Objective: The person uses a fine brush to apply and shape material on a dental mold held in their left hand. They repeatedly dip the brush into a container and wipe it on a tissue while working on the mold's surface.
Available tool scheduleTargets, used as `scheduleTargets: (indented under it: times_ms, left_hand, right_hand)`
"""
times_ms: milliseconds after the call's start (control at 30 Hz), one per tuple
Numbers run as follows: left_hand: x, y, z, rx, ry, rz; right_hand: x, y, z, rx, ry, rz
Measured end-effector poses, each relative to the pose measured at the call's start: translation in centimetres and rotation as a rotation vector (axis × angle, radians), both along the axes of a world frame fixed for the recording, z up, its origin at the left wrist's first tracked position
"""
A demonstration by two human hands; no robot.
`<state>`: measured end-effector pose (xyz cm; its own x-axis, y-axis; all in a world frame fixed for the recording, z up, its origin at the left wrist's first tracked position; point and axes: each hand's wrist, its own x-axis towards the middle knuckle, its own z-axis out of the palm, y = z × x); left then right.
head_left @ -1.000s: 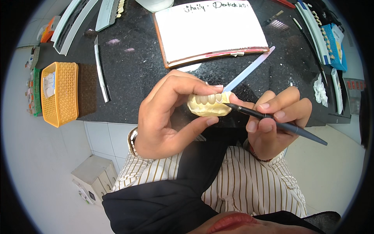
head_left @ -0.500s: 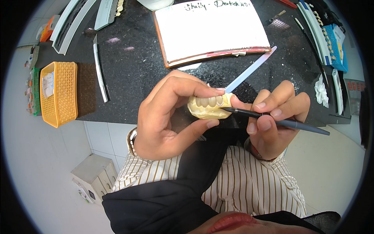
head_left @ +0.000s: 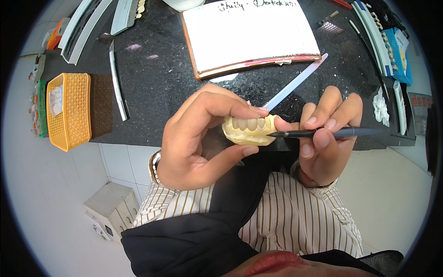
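Note:
A pale yellow dental cast (head_left: 244,135) with several greyish-white teeth is held up near the front edge of the dark worktop. My left hand (head_left: 194,134) closes round it, fingers over the top and thumb along the lower edge. In my right hand (head_left: 330,131) is a slim dark brush-like tool (head_left: 300,134), pinched between thumb and fingers and lying nearly level. Its dark pointed tip is at the right part of the cast, below the teeth; whether it touches I cannot tell. One right fingertip rests by the cast's right end.
Beyond my hands a white palette pad (head_left: 251,37) lies on the worktop (head_left: 152,92), with a pale blue strip (head_left: 295,85) at its corner. A yellow basket (head_left: 69,111) and a knife-like tool (head_left: 116,83) lie left. Right are crumpled tissue (head_left: 380,108) and a blue basket (head_left: 400,55).
The tool's rear end has swung upward, so it lies flatter, and its tip has moved slightly down and right off the teeth. My right fingers shifted; the left hand barely moved.

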<state>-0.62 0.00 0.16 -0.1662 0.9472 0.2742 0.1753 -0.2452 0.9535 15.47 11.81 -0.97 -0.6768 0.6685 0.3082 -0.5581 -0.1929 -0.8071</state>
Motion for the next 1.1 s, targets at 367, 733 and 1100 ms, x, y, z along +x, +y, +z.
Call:
scheduleTargets:
  times_ms: [367,733,1100]
  left_hand:
    - [0.34,0.14,-0.31,0.061,-0.037,0.069]
    - [0.32,0.18,-0.48,0.073,-0.032,0.066]
    - [0.31,0.25,-0.41,0.073,-0.026,0.073]
  right_hand:
    - [-0.34,0.21,-0.11,-0.028,0.054,0.064]
    - [-0.27,0.17,-0.06,-0.048,0.012,0.056]
    - [-0.33,0.19,0.1,-0.063,0.015,0.059]
